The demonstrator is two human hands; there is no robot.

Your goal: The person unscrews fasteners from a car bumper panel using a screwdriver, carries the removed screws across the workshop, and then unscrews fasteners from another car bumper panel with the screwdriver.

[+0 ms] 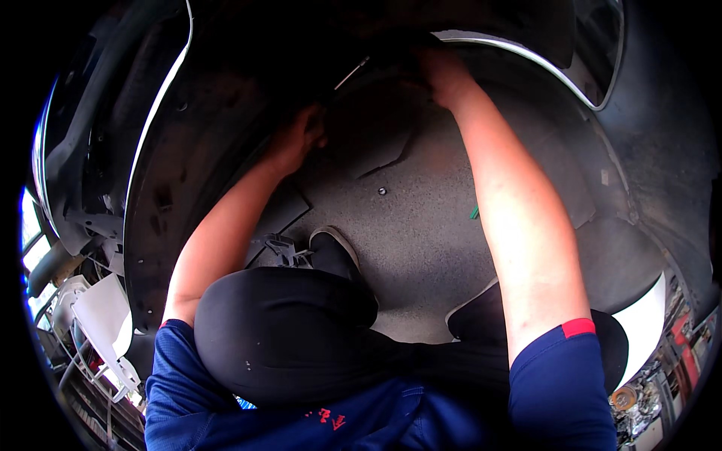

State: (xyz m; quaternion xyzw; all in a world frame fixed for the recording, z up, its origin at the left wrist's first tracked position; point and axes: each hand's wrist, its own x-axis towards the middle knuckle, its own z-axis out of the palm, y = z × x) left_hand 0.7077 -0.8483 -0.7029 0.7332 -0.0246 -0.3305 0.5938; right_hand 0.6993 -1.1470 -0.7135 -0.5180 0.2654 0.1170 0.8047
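I crouch inside curved dark vehicle body panels (162,188). My left hand (299,139) is raised at the left, fingers curled in shadow at the dark panel; what they hold is unclear. Just beyond it a thin bright metal shaft (350,75) slants up to the right, its lower end in darkness. My right hand (444,75) reaches higher, into the dark recess below a pale curved edge (511,49); its fingers are lost in shadow.
A small round piece (382,191) lies on the grey floor (406,233), with a green strip (474,212) further right. A grey plastic part (289,252) is beside my shoe. White plastic pieces (98,319) stand at the left; assorted parts (643,398) lie at the lower right.
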